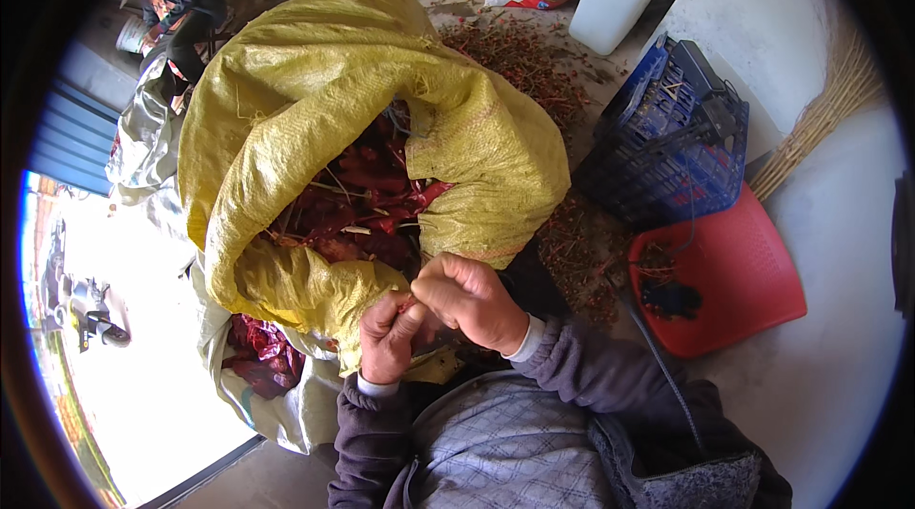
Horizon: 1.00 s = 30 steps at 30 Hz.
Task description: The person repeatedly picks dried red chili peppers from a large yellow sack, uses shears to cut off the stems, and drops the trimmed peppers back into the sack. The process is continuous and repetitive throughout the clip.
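Observation:
A large yellow woven sack [286, 73] stands before me, its rim rolled outward. Dried red chili peppers [364, 173] with pale stems fill its mouth. Just over the near rim, my left hand [386, 344] grips a dried red chili pepper [407, 304], mostly hidden by the fingers. My right hand [472, 302] meets it there, thumb and forefinger pinched together at the pepper's end; whether a stem is between them is too small to see. Below and left of the yellow sack, a white woven sack [307, 416] holds more dark red chilies [264, 359].
Chili stems and scraps [515, 58] litter the floor. To the right are a blue plastic crate [665, 130], a red dustpan [750, 280], a twig broom [808, 130] and a white jerrycan [615, 1]. A seated person [179, 8] is at far left, near a bright doorway [157, 366].

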Each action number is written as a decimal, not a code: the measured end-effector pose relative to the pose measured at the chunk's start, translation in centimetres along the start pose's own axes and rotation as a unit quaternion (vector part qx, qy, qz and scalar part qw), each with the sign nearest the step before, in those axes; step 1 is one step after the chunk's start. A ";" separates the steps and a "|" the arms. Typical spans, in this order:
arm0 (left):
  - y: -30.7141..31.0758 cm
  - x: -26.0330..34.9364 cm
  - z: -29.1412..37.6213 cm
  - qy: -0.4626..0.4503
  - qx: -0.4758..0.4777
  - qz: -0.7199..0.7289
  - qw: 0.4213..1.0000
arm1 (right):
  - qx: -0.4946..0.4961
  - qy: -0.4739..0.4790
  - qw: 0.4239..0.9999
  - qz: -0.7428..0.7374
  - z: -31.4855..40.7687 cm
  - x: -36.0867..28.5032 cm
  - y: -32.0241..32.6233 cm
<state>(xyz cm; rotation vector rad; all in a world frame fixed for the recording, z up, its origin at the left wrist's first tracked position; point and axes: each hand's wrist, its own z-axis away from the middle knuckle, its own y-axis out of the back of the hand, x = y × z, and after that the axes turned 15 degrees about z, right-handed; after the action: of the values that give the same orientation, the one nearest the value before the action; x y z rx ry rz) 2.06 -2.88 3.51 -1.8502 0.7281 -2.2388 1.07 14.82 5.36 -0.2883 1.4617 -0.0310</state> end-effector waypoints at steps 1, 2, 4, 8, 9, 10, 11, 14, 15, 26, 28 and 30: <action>-0.5 0.1 -0.1 0.012 0.025 0.053 0.998 | -0.011 -0.060 0.993 -0.096 -0.1 0.1 0.2; -0.8 0.6 -0.3 -0.019 0.002 0.074 0.997 | 0.002 -0.078 0.987 -0.138 -0.4 0.2 0.5; -1.3 2.5 -0.7 -0.047 0.021 -0.001 0.999 | 0.008 -0.041 0.976 -0.214 -1.0 0.0 1.8; -0.5 7.1 -5.1 -0.359 0.040 -0.535 0.764 | -0.009 -0.030 0.981 -0.192 -1.1 -0.4 3.5; 0.1 8.2 -6.7 -0.400 0.050 -0.638 0.656 | -0.024 -0.029 0.982 -0.187 -0.8 -0.4 3.5; 0.7 8.9 -7.8 -0.367 0.032 -0.668 0.647 | -0.054 -0.039 0.979 -0.191 -0.8 -0.4 3.4; 1.3 9.4 -8.3 -0.323 0.017 -0.702 0.634 | -0.062 -0.056 0.979 -0.184 -0.5 -0.3 3.3; 2.8 9.4 -9.2 -0.105 0.038 -0.771 0.626 | -0.069 -0.089 0.981 -0.159 0.2 0.0 3.2; 3.2 9.2 -8.9 -0.150 0.048 -0.736 0.658 | -0.064 -0.082 0.981 -0.164 0.3 0.1 3.4; -0.7 7.4 -2.0 -0.263 0.017 -0.520 0.813 | -0.092 -0.038 0.995 0.012 -0.4 -1.1 1.4; -1.7 6.1 -0.9 -0.272 -0.007 -0.507 0.818 | -0.059 -0.019 0.995 0.082 -0.3 -1.7 1.0; -2.3 4.9 -0.2 -0.219 -0.006 -0.437 0.872 | -0.031 -0.007 0.993 0.115 0.0 -2.1 0.8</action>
<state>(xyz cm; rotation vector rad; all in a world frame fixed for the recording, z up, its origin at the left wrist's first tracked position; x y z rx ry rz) 1.16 -2.84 8.80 -2.9485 -0.2534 -1.9951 0.72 15.96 7.23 -0.1677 1.4748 0.2021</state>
